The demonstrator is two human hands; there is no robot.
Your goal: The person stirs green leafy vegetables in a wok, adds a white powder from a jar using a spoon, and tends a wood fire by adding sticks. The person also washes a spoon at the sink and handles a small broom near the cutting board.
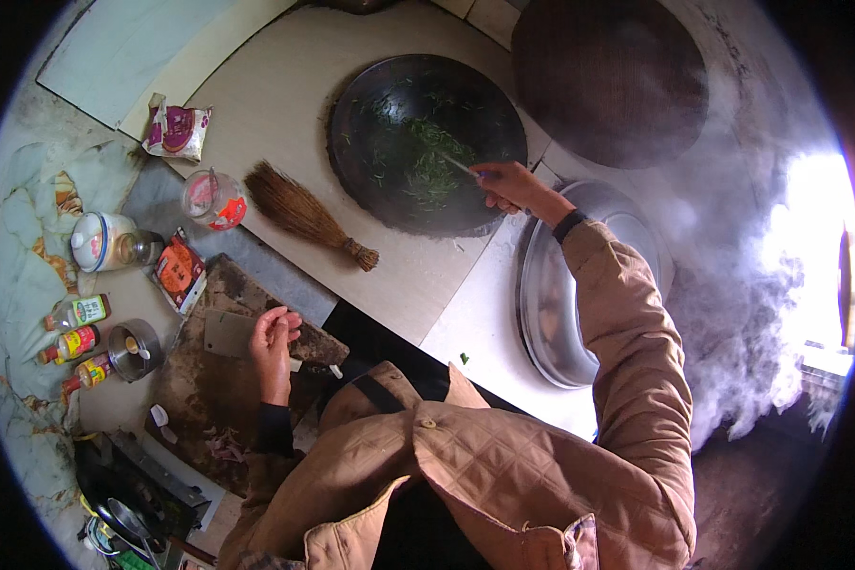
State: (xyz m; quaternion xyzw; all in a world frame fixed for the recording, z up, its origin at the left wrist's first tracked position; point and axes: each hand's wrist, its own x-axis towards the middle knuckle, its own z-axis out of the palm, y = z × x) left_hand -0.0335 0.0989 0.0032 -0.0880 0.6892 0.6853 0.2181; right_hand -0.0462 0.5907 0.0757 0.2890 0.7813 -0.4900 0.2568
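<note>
My right hand [507,189] grips the handle of a slender utensil [456,162] over a large dark wok [356,164] set into the tiled stove top. Its far end is among chopped green leaves [431,167] in the wok; its tip cannot be made out. Above a worn wooden chopping board [192,385], my left hand [276,342] hangs with bent fingers and holds nothing that I can see. Beside and partly behind that hand, a cleaver blade [226,333] lies on the board. Chopped pinkish-white pieces [224,445] lie near the board's lower edge.
A straw brush [306,214] lies left of the wok. Right of it are a metal basin or lid [541,313] and a round brown lid [609,78]. Jars, seasoning bottles [78,343] and a metal cup [134,349] stand left. A black pan [100,477] is lower left. Steam rises at right.
</note>
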